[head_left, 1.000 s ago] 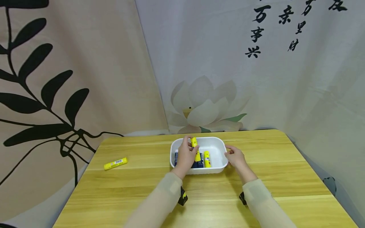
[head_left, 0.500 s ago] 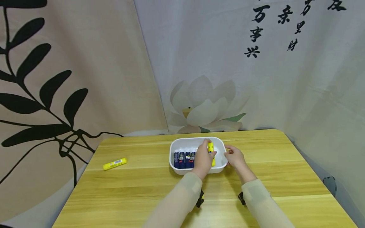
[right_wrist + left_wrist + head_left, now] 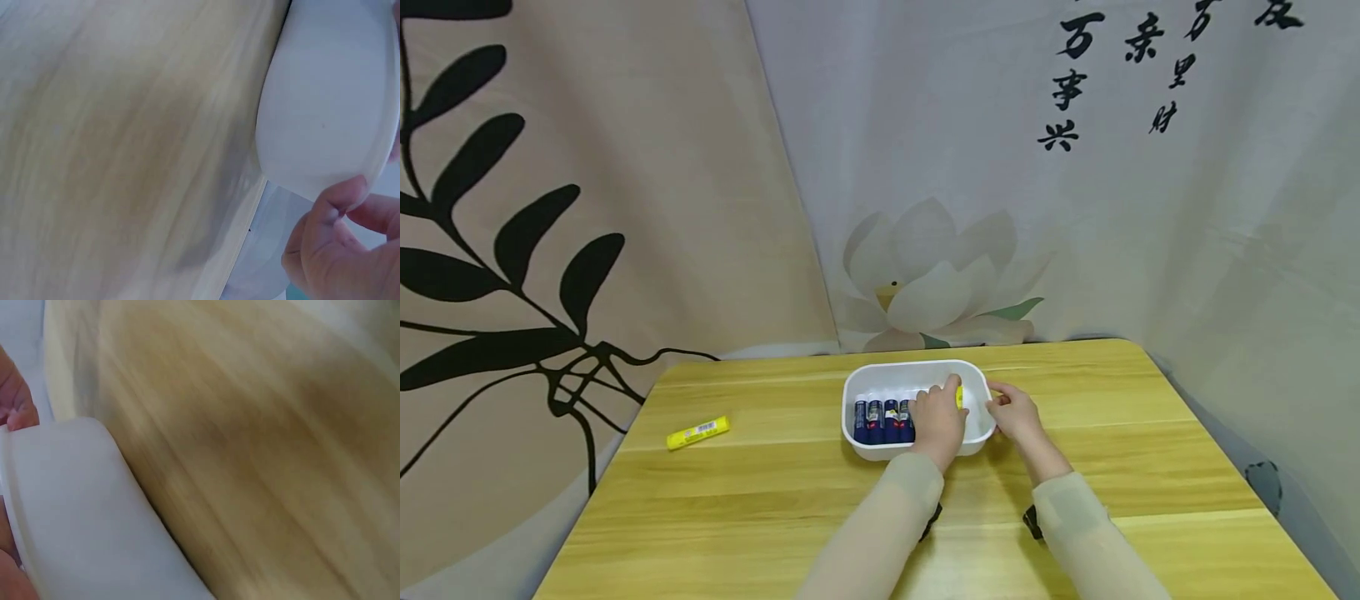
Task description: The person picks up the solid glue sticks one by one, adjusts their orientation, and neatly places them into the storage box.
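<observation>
A white plastic tub [image 3: 880, 371] stands near the table's far edge. Inside its left half several dark blue glue sticks [image 3: 891, 422] lie side by side. My left hand [image 3: 936, 425] reaches into the tub to their right and grips a yellow glue stick [image 3: 958, 397], of which only a small part shows. Whatever lies under that palm is hidden. My right hand [image 3: 1017, 414] pinches the tub's right rim between thumb and fingers, as the right wrist view also shows. On the table at the left lies another yellow glue stick [image 3: 698, 433], apart from both hands.
The wooden table [image 3: 760, 517] has its far edge just behind the tub, with a printed cloth backdrop [image 3: 940, 250] beyond it. In the left wrist view, the tub's outer wall [image 3: 81, 506] blocks most of its inside.
My left hand has moved right across the tub with the yellow glue stick and lowered it, uncovering the dark blue ones. My right hand stays on the rim.
</observation>
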`<act>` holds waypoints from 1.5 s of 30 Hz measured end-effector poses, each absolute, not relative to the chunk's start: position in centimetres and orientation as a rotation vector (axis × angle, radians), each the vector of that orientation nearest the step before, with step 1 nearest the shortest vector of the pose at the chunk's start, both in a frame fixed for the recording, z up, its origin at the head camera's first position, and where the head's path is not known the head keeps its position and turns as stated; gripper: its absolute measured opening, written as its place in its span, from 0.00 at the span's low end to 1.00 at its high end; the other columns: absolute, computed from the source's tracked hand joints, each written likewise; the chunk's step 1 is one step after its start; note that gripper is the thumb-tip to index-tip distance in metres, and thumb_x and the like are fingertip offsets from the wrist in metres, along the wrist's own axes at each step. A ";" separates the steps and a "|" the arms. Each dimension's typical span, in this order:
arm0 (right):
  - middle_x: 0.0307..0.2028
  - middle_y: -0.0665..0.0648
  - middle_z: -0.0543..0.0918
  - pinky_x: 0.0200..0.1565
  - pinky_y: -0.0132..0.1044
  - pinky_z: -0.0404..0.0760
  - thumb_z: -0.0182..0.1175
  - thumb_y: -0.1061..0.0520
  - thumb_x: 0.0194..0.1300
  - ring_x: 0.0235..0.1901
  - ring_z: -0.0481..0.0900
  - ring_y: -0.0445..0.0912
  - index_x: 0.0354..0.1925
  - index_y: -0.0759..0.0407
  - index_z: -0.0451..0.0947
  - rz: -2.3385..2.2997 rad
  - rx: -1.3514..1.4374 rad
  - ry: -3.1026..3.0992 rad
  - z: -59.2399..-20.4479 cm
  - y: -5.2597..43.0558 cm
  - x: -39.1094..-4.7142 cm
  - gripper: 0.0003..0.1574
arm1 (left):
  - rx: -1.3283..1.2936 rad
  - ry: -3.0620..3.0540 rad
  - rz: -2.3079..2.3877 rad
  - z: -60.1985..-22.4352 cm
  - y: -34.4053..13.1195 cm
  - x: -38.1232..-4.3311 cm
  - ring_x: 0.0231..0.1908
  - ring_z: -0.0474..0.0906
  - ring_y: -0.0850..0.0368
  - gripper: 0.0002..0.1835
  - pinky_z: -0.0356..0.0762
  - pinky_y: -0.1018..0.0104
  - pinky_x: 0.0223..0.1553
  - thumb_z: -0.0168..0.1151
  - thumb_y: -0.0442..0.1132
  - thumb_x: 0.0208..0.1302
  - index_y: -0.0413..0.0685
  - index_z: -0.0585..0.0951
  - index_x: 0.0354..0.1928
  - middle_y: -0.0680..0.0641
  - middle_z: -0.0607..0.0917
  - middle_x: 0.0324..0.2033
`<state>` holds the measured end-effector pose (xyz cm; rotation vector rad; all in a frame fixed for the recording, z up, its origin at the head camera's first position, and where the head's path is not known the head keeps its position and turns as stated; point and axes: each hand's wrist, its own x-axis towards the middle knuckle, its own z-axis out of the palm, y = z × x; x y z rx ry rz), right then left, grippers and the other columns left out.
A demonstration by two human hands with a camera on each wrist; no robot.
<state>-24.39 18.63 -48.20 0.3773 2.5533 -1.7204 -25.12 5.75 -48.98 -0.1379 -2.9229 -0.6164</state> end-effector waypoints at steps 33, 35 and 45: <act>0.35 0.60 0.73 0.21 0.35 0.76 0.54 0.66 0.62 0.15 0.68 0.40 0.61 0.66 0.69 -1.679 0.385 2.576 -48.1 18.3 -24.6 0.27 | -0.286 -2.656 -0.797 -47.5 0.9 -23.7 0.45 0.70 0.56 0.23 0.68 0.61 0.43 0.63 0.44 0.59 0.62 0.75 0.58 0.52 0.73 0.44; 0.35 0.59 0.72 0.21 0.35 0.77 0.54 0.66 0.63 0.16 0.68 0.40 0.62 0.65 0.68 -1.669 0.392 2.565 -48.0 18.4 -24.6 0.28 | -0.289 -2.629 -0.858 -47.2 -0.5 -23.5 0.47 0.70 0.56 0.23 0.68 0.60 0.45 0.62 0.44 0.60 0.61 0.75 0.59 0.51 0.73 0.45; 0.39 0.62 0.71 0.25 0.39 0.80 0.52 0.65 0.66 0.20 0.70 0.43 0.65 0.64 0.65 -1.601 0.375 2.548 -48.1 18.7 -24.7 0.28 | -0.196 -2.474 -1.027 -47.1 -10.6 -23.0 0.47 0.71 0.51 0.24 0.68 0.50 0.50 0.64 0.38 0.58 0.54 0.74 0.59 0.46 0.74 0.46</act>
